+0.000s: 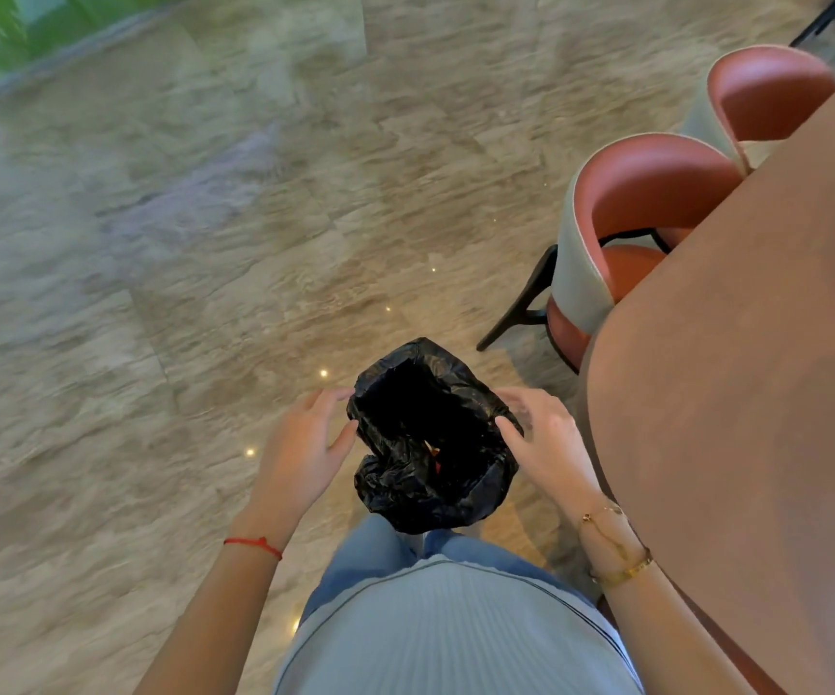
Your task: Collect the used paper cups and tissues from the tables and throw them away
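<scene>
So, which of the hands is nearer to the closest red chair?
The right hand. It is at the right side of the black bin bag, on the side of the red chair. The left hand is at the bag's far side.

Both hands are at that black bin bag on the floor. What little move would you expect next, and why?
Probably taking hold of the bag's rim to lift it. The left hand and right hand flank the black bin bag, fingers relaxed at its edges, not gripping. No cups or tissues are in view.

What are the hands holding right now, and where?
Nothing. The left hand and right hand sit open at opposite sides of the black bin bag's rim, fingertips touching it.
</scene>
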Demonstrator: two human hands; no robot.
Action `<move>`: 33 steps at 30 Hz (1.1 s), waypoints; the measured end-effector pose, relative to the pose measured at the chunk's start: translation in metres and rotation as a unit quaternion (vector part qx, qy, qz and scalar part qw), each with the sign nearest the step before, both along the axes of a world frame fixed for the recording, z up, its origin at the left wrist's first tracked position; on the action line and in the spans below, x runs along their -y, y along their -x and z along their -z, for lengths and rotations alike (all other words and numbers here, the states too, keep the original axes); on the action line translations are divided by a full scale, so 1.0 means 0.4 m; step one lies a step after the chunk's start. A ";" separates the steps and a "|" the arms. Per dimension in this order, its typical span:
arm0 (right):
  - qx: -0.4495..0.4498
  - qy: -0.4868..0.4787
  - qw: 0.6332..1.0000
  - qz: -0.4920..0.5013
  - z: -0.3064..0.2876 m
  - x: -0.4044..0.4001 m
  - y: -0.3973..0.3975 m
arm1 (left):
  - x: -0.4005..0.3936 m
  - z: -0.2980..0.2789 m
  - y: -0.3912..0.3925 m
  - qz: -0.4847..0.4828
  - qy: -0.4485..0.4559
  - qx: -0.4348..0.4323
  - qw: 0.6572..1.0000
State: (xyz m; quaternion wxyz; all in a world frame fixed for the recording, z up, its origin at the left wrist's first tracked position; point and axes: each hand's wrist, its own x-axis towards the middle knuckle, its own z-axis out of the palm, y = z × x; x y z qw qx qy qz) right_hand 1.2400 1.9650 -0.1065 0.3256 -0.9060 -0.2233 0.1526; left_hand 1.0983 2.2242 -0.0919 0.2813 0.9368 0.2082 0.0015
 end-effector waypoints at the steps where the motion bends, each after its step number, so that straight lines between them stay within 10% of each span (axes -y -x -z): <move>1: 0.011 -0.001 1.000 0.010 -0.011 0.010 0.013 | 0.003 -0.011 0.005 0.008 -0.003 0.002 1.000; 19: 0.067 -0.012 0.928 0.367 -0.094 0.125 0.717 | 0.076 -0.118 0.184 0.330 0.002 0.065 0.942; 33: 0.098 0.016 0.746 0.658 -0.124 0.305 1.327 | 0.541 -0.172 0.391 0.630 0.044 0.082 0.771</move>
